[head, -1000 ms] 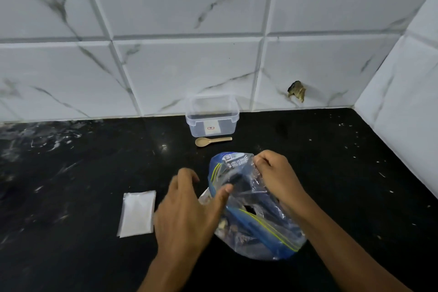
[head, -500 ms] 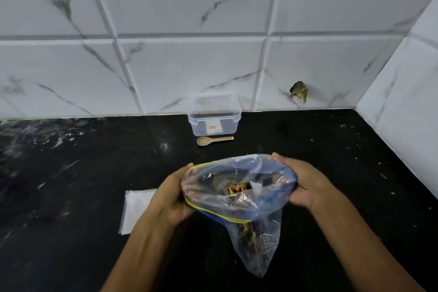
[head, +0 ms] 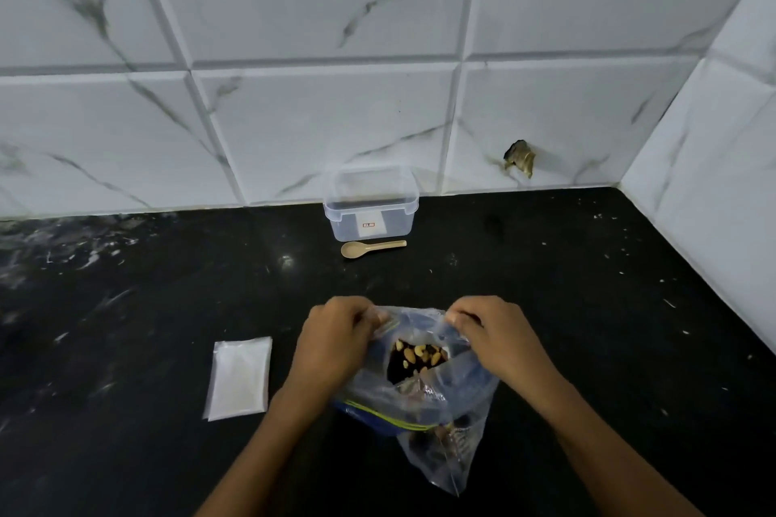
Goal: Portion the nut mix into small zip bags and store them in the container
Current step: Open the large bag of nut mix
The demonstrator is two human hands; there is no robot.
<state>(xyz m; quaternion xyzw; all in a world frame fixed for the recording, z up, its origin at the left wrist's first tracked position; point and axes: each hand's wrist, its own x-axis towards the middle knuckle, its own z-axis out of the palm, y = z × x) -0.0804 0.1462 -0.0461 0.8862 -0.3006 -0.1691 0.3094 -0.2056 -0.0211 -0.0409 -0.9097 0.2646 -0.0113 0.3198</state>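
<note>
Surface [head: 126,327] of black stone carried a clear plastic bag of mixed nuts [head: 420,382], its mouth pinched apart by left hand [head: 336,340] and right hand [head: 499,340]; clear lidded container [head: 371,204], flat white zip bags [head: 239,378] leftward, beige spoon [head: 369,248] lengthwise beyond.

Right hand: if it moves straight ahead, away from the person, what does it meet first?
Probably bare counter. The right hand grips the bag; the spoon lies further back, left of that line.
</note>
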